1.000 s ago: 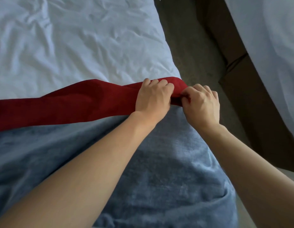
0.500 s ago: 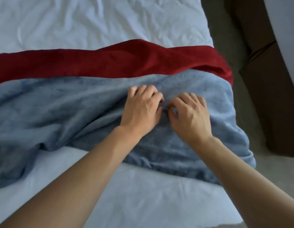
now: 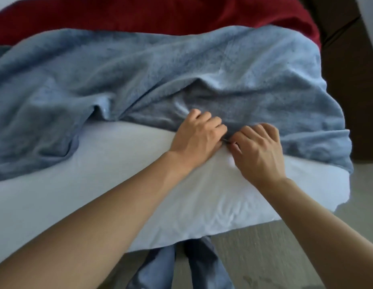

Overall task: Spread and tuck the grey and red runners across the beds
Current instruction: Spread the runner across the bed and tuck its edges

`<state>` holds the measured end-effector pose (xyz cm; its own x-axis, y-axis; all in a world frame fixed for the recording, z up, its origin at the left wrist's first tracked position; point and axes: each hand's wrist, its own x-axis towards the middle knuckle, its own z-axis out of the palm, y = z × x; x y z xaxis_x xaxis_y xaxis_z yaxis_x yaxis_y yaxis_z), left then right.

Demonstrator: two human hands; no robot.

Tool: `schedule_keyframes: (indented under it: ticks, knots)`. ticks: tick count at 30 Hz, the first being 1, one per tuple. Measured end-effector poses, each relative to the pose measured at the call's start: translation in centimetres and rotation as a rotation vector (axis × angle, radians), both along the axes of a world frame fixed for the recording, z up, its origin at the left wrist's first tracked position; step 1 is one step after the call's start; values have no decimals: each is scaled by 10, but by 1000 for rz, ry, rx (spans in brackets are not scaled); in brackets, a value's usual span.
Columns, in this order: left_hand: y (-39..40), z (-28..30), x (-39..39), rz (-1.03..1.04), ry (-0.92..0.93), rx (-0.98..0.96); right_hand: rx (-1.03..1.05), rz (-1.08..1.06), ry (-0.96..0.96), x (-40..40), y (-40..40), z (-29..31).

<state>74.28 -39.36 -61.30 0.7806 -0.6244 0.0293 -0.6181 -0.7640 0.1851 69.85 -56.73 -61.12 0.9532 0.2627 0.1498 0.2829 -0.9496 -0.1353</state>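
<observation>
Both hands, left (image 3: 197, 135) and right (image 3: 257, 147), curled, pinching grey runner (image 3: 139, 80) edge mid-frame; red runner (image 3: 160, 15) along top.

Grey-beige carpet (image 3: 264, 253) below and right of bed; dark brown furniture panel (image 3: 352, 84) at right edge. Soft, even daylight, no hard shadows.

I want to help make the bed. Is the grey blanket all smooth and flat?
No. The grey runner is rumpled, with folds and a bunched near edge where both hands grip it.

One runner (image 3: 160, 80) lies on the bed (image 3: 118, 174), another runner (image 3: 160, 15) behind it.
</observation>
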Motion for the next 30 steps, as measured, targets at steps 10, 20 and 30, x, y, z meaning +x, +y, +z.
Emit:
schedule_keyframes:
  ticks: [10,20,30]
  knots:
    - [-84,17,-43,109,1,-104,-94,-53,94,-28,-78,23]
    - [-79,0,-60,199,92,-177,-58,-68,19,-33,-76,8]
    - [120,16,-88,423,-16,-61,145,182,17,-30,105,0]
